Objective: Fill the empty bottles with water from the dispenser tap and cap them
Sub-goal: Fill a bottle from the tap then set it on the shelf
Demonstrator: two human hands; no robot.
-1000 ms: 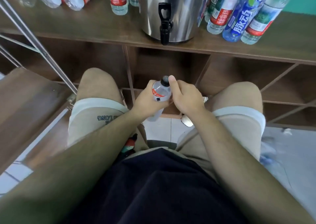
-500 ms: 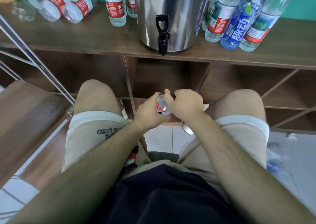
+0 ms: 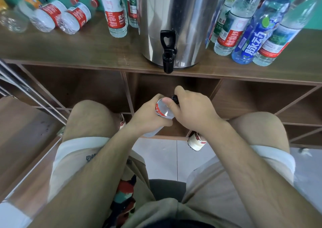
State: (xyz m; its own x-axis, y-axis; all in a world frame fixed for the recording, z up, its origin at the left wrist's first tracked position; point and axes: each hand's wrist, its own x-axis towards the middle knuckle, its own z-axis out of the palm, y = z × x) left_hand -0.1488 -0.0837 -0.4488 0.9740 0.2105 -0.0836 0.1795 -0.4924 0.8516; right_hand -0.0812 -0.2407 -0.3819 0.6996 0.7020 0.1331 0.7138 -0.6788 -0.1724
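Between my knees, my left hand (image 3: 148, 118) grips a small clear bottle with a red label (image 3: 163, 109), tilted with its top pointing away from me. My right hand (image 3: 193, 111) pinches the bottle's black cap (image 3: 174, 98) at the neck. Most of the bottle's body is hidden by my fingers. Above on the wooden shelf (image 3: 87, 48) stands the steel dispenser (image 3: 174, 18), its black tap (image 3: 168, 52) overhanging the shelf edge, well above both hands.
Several bottles lie on their sides at the shelf's left (image 3: 73, 17); upright bottles (image 3: 115, 13) stand beside the dispenser, and more (image 3: 250, 34) lean at the right. Open cubby compartments (image 3: 78, 88) sit under the shelf. A wooden surface (image 3: 22, 132) and metal rods flank my left knee.
Both hands stay together on the bottle; my right hand has closed over the cap. The view has tilted up, showing more of the shelf.
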